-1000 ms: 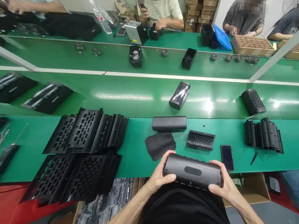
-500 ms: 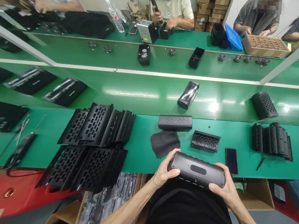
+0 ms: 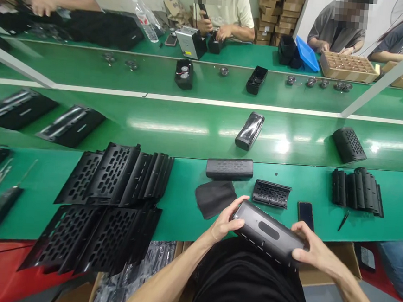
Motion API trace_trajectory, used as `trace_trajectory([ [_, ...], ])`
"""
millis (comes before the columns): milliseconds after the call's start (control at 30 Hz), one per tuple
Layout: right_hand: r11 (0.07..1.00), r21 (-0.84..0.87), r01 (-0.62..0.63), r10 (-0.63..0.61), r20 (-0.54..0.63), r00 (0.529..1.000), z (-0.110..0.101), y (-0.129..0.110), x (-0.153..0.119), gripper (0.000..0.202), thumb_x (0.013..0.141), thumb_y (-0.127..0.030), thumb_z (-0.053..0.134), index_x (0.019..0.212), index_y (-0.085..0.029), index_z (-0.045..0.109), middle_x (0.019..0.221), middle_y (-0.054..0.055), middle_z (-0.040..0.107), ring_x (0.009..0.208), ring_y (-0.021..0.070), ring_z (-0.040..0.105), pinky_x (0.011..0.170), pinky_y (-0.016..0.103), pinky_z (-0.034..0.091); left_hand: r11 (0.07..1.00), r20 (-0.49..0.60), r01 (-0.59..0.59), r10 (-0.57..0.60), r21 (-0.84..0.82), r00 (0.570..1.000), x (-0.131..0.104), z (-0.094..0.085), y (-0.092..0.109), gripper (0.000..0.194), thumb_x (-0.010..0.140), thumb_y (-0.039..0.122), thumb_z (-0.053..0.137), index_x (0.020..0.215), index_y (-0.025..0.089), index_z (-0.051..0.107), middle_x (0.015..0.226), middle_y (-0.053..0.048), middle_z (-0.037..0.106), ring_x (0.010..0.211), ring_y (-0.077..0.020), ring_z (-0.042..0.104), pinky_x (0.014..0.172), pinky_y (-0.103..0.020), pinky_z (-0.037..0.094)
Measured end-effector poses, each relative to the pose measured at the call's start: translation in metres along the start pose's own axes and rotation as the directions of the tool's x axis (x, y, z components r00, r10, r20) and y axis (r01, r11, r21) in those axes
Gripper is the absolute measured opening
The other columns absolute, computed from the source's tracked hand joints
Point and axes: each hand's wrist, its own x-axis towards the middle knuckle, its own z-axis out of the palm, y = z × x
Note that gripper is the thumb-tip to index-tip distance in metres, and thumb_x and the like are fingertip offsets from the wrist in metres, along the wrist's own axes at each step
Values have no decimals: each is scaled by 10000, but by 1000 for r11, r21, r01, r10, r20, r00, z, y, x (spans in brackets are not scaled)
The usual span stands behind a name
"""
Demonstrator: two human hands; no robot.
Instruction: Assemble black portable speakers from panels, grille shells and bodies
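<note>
Black casing [image 3: 260, 237] tilts between two hands at the bench

Held over the near edge of a green workbench [image 3: 178, 226] and the wearer's dark clothing [image 3: 253, 285], the long casing has swung from nearly level to a clear slant over the past second, its right end now lower and closer to the wearer. The left hand [image 3: 226, 220] is part-curled around the upper left end, thumb on the near side and fingers over the far edge. The right hand [image 3: 314, 248] is similarly bent around the lower right end, its thumb pressed to the near side. Neither has let go; the turn looks like handling or inspection of the casing rather than setting it down. Its face, with a long rounded recess, points upward.

Just beyond lie a dark cloth-like sheet [image 3: 215, 199], a perforated panel [image 3: 271, 193] and a phone [image 3: 305, 215], its screen dark.

No brand can be read. A tiny pale mark on the casing's face is too small to make out. Across the line, a clear bottle [image 3: 145, 23] carries some red print and a grey box [image 3: 187, 43] a yellow label, both illegible from here.
</note>
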Motion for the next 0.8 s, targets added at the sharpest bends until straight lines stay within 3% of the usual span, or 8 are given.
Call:
trace_trajectory([
  [100,998,65,2,-18,242,970,-15,-32,8,972,669,-733,808,1456,-257,494,1248,96,639,1142,317,618,1003,459,490,997,135,-71,73,-25,988,30,11,13,885,692,602,740,1463,220,537,1345,-100,617,1210,-387,557,1079,-495,406],
  [200,991,111,74,-100,256,961,-10,-49,13,1149,663,-666,856,1610,-296,320,1517,109,511,1393,344,485,1154,498,378,994,252,-109,107,-7,962,59,21,23,895,677,614,781,1461,242,558,1475,-113,548,1337,-412,484,1146,-523,360],
  [267,990,68,125,-132,123,984,-11,-45,20,1120,720,-653,820,1632,-306,271,1574,112,461,1422,345,463,1162,507,372,995,176,-105,103,0,979,74,25,23,929,722,607,775,1530,267,468,1591,-129,427,1362,-396,468,1123,-526,401],
  [333,986,-76,150,-158,-118,980,-25,-39,36,1134,748,-638,794,1654,-296,203,1575,132,450,1405,352,481,1152,508,386,995,-37,-104,104,-4,994,84,27,16,929,790,612,730,1580,289,365,1647,-152,327,1350,-374,481,1053,-512,476],
  [400,956,-289,49,-161,-377,912,-51,-36,60,1167,764,-604,774,1670,-261,123,1520,174,473,1353,380,521,1125,533,407,994,-218,-109,103,-15,970,87,28,6,870,841,622,680,1572,273,363,1615,-178,361,1323,-357,507,991,-489,527],
  [500,803,-517,-296,-128,-635,762,-93,-42,102,1107,791,-545,743,1671,-269,131,1388,205,510,1228,435,594,998,584,480,997,-286,-76,66,-25,956,78,28,-9,767,861,613,672,1497,238,464,1514,-186,486,1264,-338,564,943,-460,566],
  [633,612,-617,-495,-200,-726,658,-116,-39,145,974,853,-537,689,1659,-308,193,1375,231,475,1202,468,590,871,571,525,1000,-365,-7,1,-16,931,60,27,-23,682,866,602,681,1422,233,540,1487,-179,528,1243,-341,594,946,-456,573],
  [800,499,-683,-533,-109,-660,744,-125,-23,172,920,840,-403,738,1636,-299,289,1317,226,524,1192,482,591,899,610,495,999,-445,-16,-6,-44,896,56,32,-30,687,859,595,692,1423,238,530,1463,-182,549,1269,-354,584,998,-480,543],
])
